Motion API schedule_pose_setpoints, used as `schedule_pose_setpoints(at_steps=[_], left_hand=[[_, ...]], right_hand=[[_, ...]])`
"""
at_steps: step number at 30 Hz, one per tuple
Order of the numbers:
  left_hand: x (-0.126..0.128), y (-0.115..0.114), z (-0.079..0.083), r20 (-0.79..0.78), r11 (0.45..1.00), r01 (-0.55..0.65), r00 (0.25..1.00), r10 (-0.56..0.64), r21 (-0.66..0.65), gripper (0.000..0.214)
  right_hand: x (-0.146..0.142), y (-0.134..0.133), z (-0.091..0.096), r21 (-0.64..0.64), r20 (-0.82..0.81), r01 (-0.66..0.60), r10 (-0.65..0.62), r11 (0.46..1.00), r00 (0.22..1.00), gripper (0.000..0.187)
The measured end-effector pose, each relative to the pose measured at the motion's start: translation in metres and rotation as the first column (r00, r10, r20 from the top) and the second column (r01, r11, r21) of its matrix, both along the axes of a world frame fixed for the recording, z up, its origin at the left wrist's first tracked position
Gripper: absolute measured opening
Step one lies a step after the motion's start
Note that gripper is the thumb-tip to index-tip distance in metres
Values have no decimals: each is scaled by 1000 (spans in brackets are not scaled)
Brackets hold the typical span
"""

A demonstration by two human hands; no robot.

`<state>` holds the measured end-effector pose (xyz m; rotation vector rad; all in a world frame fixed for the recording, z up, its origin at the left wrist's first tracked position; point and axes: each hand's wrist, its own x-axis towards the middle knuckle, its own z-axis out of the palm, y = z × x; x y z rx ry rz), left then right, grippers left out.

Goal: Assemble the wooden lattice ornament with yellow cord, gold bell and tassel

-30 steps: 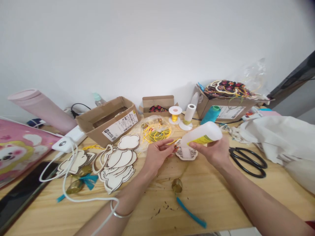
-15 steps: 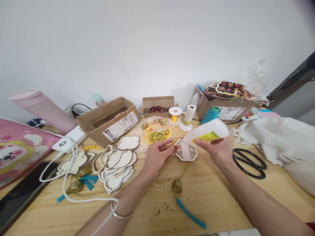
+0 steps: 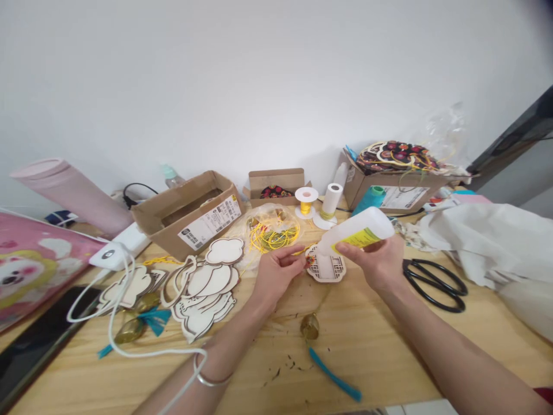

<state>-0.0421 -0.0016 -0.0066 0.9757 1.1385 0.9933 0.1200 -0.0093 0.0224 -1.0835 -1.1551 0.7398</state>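
My right hand (image 3: 371,259) grips a white plastic squeeze bottle (image 3: 356,230) with a yellow label, tilted nozzle-down. The nozzle sits just above a lattice-cut wooden plaque (image 3: 326,268) lying on the table. My left hand (image 3: 279,274) pinches a small red-orange ornament (image 3: 310,260) on yellow cord, right at the plaque's left edge. The bottle hides the top of the plaque.
Stacked wooden cut-outs (image 3: 203,294) lie left of my hands, and a brass bell (image 3: 310,326) with a teal tassel (image 3: 333,374) lies nearer me. Black-handled scissors (image 3: 434,285) lie to the right, with cardboard boxes (image 3: 194,216) and yellow cord (image 3: 272,236) behind.
The bottle's base has risen and swung slightly left, so it tilts more steeply over the plaque. My left hand has barely moved.
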Motion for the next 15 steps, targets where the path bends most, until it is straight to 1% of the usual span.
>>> schedule_pose_setpoints(at_steps=[3, 5, 10, 12, 15], left_hand=[[1, 0, 0, -3, 1000, -6, 1000, 6, -1, 31], [1, 0, 1, -13, 1000, -13, 1000, 13, -4, 30], [0, 0, 1, -7, 1000, -8, 1000, 8, 0, 29], [0, 1, 1, -4, 1000, -11, 1000, 11, 5, 30], [0, 1, 1, -8, 1000, -18, 1000, 18, 4, 29]], right_hand=[[0, 1, -3, -48, 6, -47, 47, 998, 999, 29], [2, 2, -6, -76, 6, -47, 48, 996, 999, 30], [4, 3, -6, -51, -67, -1, -3, 999, 998, 29], [2, 3, -5, -41, -86, -8, 4, 999, 996, 29], [2, 3, -7, -51, -64, -50, 46, 997, 997, 30]])
